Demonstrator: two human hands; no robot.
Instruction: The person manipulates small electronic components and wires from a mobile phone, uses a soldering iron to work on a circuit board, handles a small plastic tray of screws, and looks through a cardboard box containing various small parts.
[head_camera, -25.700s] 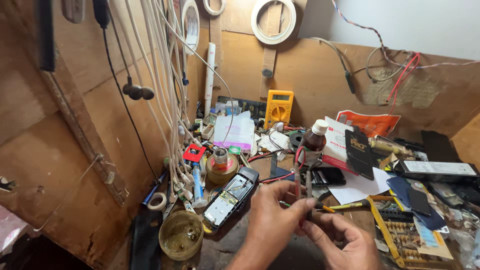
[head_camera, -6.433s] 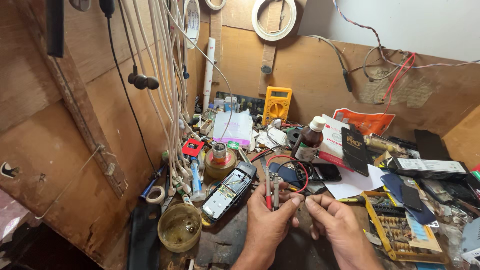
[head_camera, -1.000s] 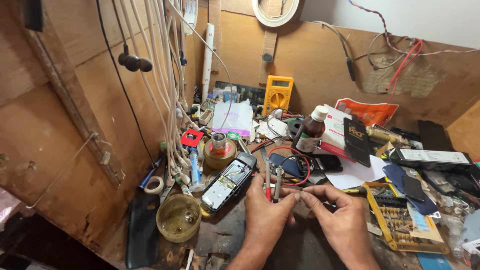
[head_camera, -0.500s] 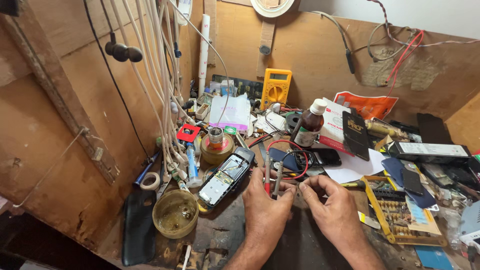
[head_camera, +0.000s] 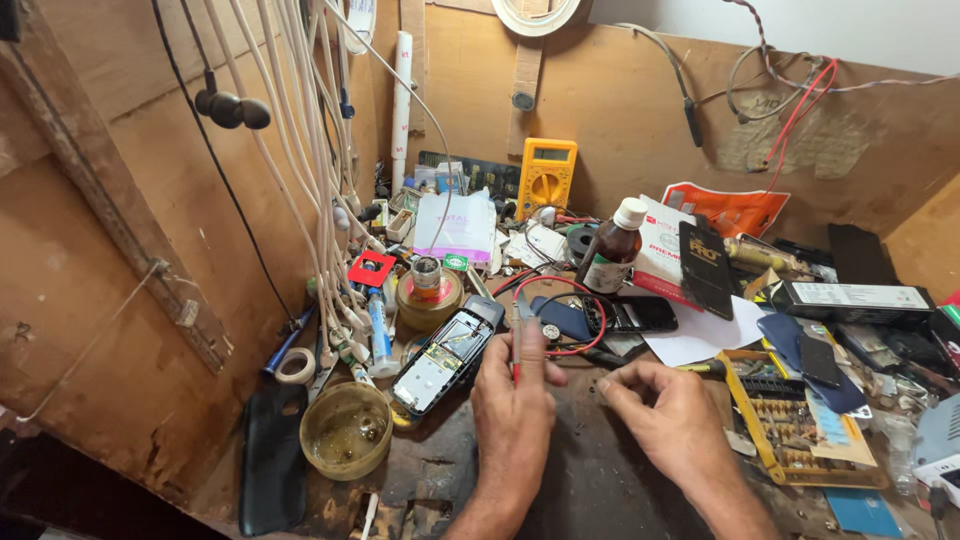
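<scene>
Red probe stands near upright in the left hand, fingers pinched shut on it, tip up by a small round metal part; its thin red lead loops up and right. Right hand lies just right of it, fingers curled loosely, hands apart; can't tell if it grips anything. Opened phone, bare board, long axis diagonal, sits just left on the worn bench, left hand nearer; glossy amber cup farther left.
</scene>
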